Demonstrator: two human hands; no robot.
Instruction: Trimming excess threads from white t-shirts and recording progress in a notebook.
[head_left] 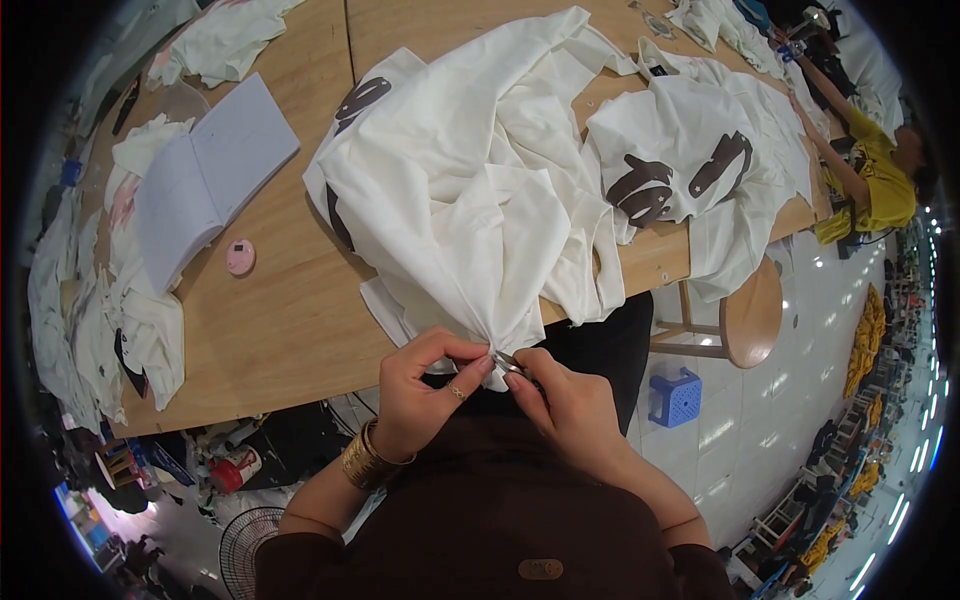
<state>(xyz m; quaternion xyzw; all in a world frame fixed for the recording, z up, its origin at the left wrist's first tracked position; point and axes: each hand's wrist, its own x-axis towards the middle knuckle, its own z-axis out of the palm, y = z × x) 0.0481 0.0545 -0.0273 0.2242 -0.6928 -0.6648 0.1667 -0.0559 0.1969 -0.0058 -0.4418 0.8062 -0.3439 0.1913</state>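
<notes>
A white garment (470, 190) with dark printed shapes lies bunched on the wooden table (280, 320), and one corner hangs over the near edge. My left hand (425, 385) pinches that hanging corner between thumb and fingers; it wears a ring and a gold bangle. My right hand (560, 395) sits right beside it, holding a small metal tool (507, 362), likely thread snips, against the same bit of cloth.
An open notebook (205, 175) and a small pink round object (240, 257) lie on the table to the left. More white garments (690, 160) are piled on the right and along the left edge. A wooden stool (748, 315) and a blue plastic stool (675, 397) stand on the floor. Another person in yellow (875, 180) works at the far right.
</notes>
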